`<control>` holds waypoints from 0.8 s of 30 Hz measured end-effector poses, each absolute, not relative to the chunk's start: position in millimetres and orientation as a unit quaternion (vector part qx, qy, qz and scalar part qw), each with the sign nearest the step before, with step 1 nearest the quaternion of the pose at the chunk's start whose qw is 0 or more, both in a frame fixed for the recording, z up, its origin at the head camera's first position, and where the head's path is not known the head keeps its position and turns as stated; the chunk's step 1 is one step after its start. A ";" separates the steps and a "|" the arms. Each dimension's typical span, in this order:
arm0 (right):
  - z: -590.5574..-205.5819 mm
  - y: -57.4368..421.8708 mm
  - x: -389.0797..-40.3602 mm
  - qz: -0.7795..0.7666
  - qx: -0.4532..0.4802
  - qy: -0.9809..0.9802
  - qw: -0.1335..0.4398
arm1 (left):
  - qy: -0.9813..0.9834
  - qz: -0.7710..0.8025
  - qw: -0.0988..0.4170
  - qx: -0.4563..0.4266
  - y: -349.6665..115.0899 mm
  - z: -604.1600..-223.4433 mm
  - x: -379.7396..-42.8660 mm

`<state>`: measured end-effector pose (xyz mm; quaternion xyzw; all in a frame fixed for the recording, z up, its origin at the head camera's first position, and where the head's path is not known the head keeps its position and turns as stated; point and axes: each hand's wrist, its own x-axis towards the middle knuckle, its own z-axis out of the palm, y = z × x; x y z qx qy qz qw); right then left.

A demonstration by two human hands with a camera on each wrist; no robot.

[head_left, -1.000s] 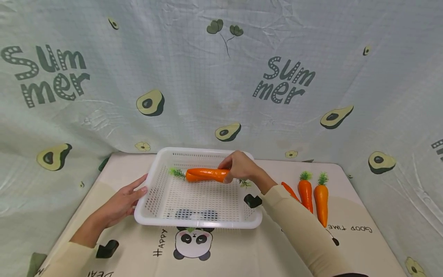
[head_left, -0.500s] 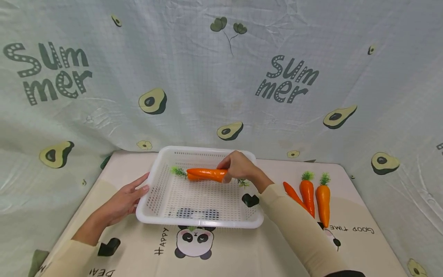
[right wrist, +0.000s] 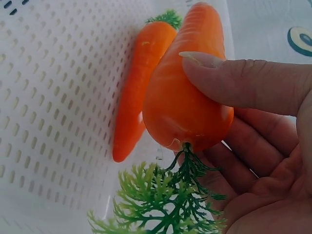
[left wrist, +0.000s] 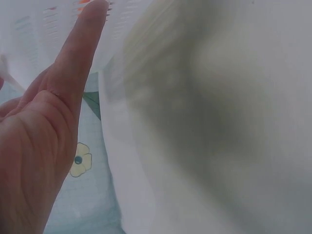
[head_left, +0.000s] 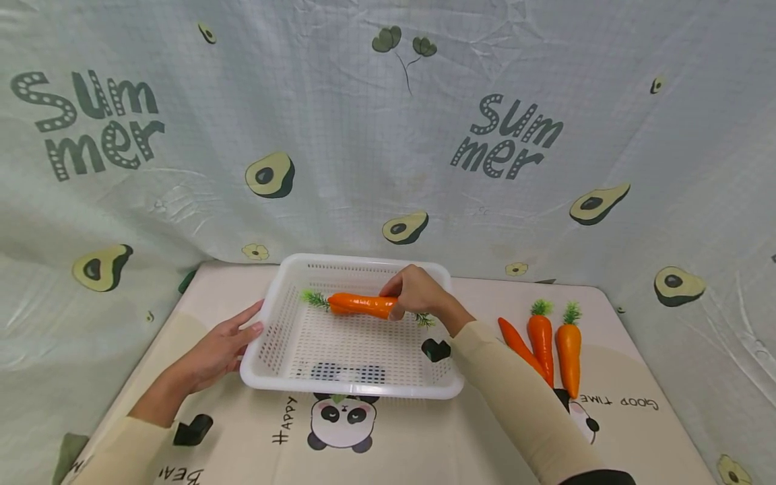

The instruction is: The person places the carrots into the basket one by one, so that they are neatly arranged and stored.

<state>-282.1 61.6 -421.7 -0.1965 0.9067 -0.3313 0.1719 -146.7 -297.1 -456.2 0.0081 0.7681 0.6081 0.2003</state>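
In the head view, a white perforated plastic basket (head_left: 351,391) stands on the table. My right hand (head_left: 418,296) reaches into it and grips an orange carrot (right wrist: 195,97) near its leafy end, thumb on top in the right wrist view. Its tip points left in the head view. Against it in the basket lies a second carrot (right wrist: 136,87), turned the other way, its green top (head_left: 315,300) at the left. At the basket's left side my left hand (head_left: 212,353) rests its straight fingers on the outer wall. The left wrist view shows one digit along that wall.
Three more carrots, a left one (head_left: 520,347), a middle one (head_left: 541,343) and a right one (head_left: 568,357), lie on the printed tablecloth (head_left: 412,438) at the right. The right sleeve passes close to them. A hanging printed cloth (head_left: 339,135) closes off the back.
The head view has shifted slightly, so everything sits a little to the right. Both hands stay on the carrot and basket, with almost no visible motion.
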 end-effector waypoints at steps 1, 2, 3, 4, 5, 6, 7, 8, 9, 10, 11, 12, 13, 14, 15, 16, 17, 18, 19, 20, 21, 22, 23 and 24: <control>-422.3 61.5 -282.4 -0.331 -0.196 0.907 0.171 | 0.768 0.608 0.200 0.009 -297.1 -456.1 -146.9; -422.9 61.2 -282.9 -0.330 -0.197 0.907 0.170 | 0.767 0.609 0.200 0.009 -297.1 -456.0 -147.1; -423.5 61.0 -283.2 -0.330 -0.197 0.908 0.170 | 0.767 0.610 0.201 0.010 -297.2 -456.0 -147.2; -424.2 60.8 -283.6 -0.329 -0.197 0.908 0.169 | 0.766 0.610 0.201 0.010 -297.3 -456.0 -147.2; -424.8 60.5 -283.8 -0.328 -0.197 0.908 0.170 | 0.766 0.610 0.201 0.010 -297.4 -456.1 -147.3; -425.3 60.1 -284.1 -0.328 -0.197 0.908 0.170 | 0.766 0.610 0.201 0.010 -297.4 -456.3 -147.3; -425.7 59.8 -284.1 -0.328 -0.197 0.908 0.171 | 0.766 0.610 0.201 0.009 -297.5 -456.4 -147.3; -426.4 59.3 -284.3 -0.328 -0.197 0.908 0.172 | 0.766 0.610 0.201 0.009 -297.5 -456.7 -147.3; -426.9 58.9 -284.5 -0.328 -0.197 0.908 0.172 | 0.766 0.610 0.201 0.009 -297.5 -457.0 -147.2; -427.8 58.2 -284.9 -0.327 -0.197 0.908 0.172 | 0.767 0.610 0.201 0.007 -297.6 -457.1 -147.1; -428.9 57.4 -285.3 -0.327 -0.197 0.908 0.172 | 0.768 0.609 0.201 0.006 -297.7 -457.4 -147.0; -429.9 56.7 -285.6 -0.326 -0.198 0.908 0.171 | 0.769 0.608 0.200 0.006 -297.8 -457.6 -146.9; -430.7 55.9 -285.8 -0.326 -0.199 0.908 0.172 | 0.769 0.607 0.200 0.003 -297.8 -457.5 -146.8; -431.6 55.2 -286.1 -0.325 -0.199 0.908 0.172 | 0.770 0.605 0.200 0.004 -297.9 -457.6 -146.9; -432.1 54.6 -286.2 -0.326 -0.200 0.908 0.173 | 0.771 0.605 0.200 0.001 -297.8 -457.4 -146.9; -432.8 54.2 -286.5 -0.325 -0.200 0.908 0.174 | 0.773 0.603 0.200 0.002 -297.8 -457.4 -146.9; -433.0 53.6 -286.6 -0.325 -0.201 0.907 0.176 | 0.773 0.602 0.200 0.001 -297.8 -457.2 -147.1; -433.0 53.1 -286.6 -0.326 -0.201 0.907 0.177 | 0.773 0.602 0.200 0.002 -297.9 -457.1 -147.2; -433.1 52.7 -286.6 -0.326 -0.201 0.906 0.178 | 0.773 0.603 0.200 0.002 -297.9 -457.1 -147.4; -433.4 52.3 -286.8 -0.325 -0.200 0.907 0.178 | 0.772 0.603 0.200 0.005 -298.0 -457.3 -147.5; -433.9 51.9 -286.9 -0.326 -0.199 0.907 0.179 | 0.772 0.604 0.200 0.004 -298.1 -457.5 -147.6; -434.4 51.6 -287.1 -0.327 -0.199 0.906 0.179 | 0.772 0.604 0.200 0.004 -298.2 -457.6 -147.6; -434.8 51.3 -287.1 -0.328 -0.198 0.906 0.180 | 0.771 0.605 0.200 0.003 -298.5 -458.0 -147.7; -435.4 50.9 -287.2 -0.329 -0.198 0.906 0.181 | 0.771 0.605 0.200 0.004 -298.8 -458.5 -147.8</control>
